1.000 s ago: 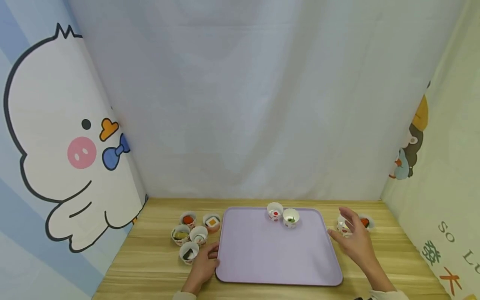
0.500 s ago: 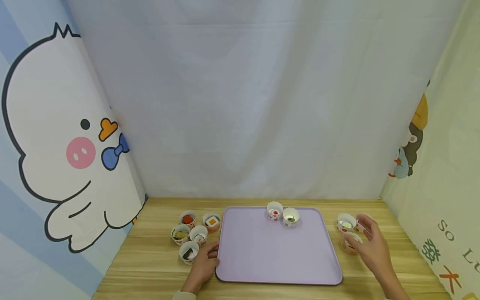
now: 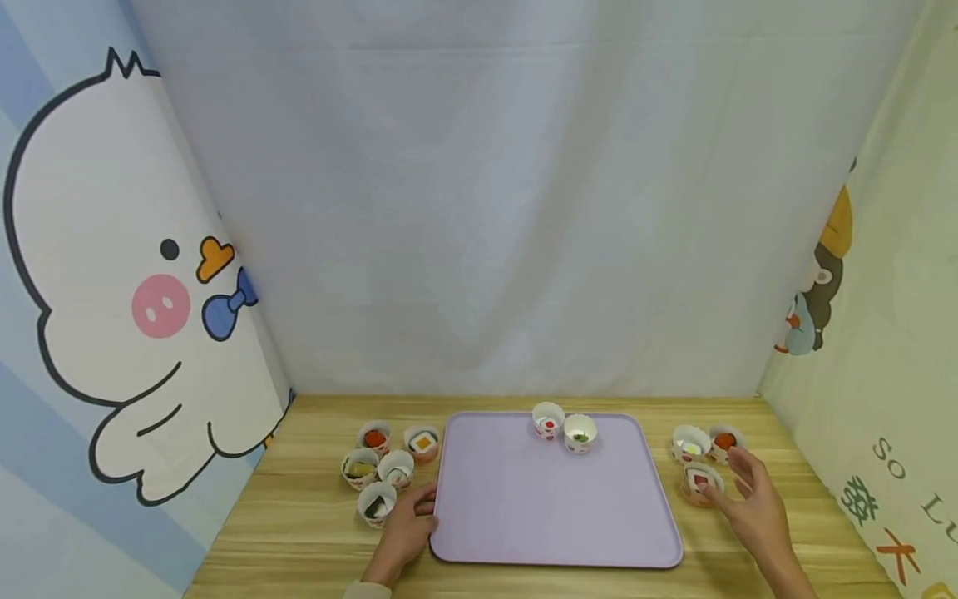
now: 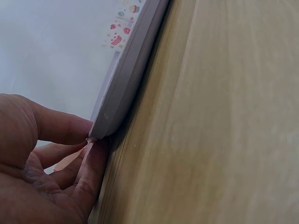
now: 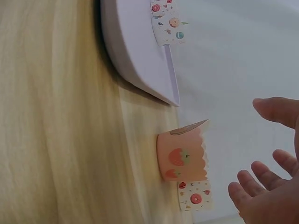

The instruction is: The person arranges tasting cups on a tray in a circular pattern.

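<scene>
Right hand (image 3: 758, 507): fingers spread, gripping nothing, just beside the peach cup (image 5: 182, 151), right of the tray (image 3: 557, 499). Left hand (image 3: 404, 526): fingers pinch the tray's left edge. The right hand has drawn outward from the tray, exposing the peach cup and a red-filled cup (image 3: 718, 454); both are judged within reach. A white cup (image 3: 684, 455) stands between the red-filled cup and tray. Two cups (image 3: 578, 447) stand at the tray's far edge; five cups (image 3: 397, 482) occupy the desk (image 3: 299, 532) to its left.

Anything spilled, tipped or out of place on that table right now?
Nothing stands out: the two paper cups on the lilac tray stand upright, as do the five cups left of it and three cups right of it. No spill or damage shows.
</scene>
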{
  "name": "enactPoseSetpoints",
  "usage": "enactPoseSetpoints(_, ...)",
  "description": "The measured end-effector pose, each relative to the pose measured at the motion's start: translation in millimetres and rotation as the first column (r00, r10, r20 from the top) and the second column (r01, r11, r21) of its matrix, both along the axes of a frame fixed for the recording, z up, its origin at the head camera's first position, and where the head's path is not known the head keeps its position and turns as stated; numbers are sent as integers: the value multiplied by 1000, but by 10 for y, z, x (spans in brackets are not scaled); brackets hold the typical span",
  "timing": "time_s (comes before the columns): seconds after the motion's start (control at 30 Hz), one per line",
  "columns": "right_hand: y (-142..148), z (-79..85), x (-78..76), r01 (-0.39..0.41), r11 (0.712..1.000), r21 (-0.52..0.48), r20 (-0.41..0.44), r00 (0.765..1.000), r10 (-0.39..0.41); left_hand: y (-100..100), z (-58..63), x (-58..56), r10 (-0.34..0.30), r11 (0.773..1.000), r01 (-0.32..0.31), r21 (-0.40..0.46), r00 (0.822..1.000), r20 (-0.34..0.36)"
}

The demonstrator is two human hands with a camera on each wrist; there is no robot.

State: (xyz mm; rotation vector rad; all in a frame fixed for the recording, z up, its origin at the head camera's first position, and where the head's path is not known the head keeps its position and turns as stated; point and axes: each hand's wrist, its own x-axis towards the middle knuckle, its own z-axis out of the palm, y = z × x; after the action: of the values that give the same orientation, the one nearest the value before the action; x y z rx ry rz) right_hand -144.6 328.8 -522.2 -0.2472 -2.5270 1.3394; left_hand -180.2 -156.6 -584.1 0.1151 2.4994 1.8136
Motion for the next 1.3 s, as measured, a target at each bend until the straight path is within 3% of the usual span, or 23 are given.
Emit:
enactPoseSetpoints(0.53,44,-179,-131,25,990,-138,179,984,0,1,-60,-21,-4,1000,4,10,1000,2)
enactPoseSetpoints(0.8,73,-313,-220,-3,983,-183,243,969,49,0,-77,-27,1,1000,-1,8,1000,4)
enactPoseSetpoints(1.07,65,-387,-255,5,991,-133,265,964,31,-6,-48,-24,-4,1000,4,8,1000,-9)
enactPoseSetpoints(1.3,81,-427,-285,9,999,-32,246,969,-1,-9,-54,-21,0,1000,0,12,1000,0)
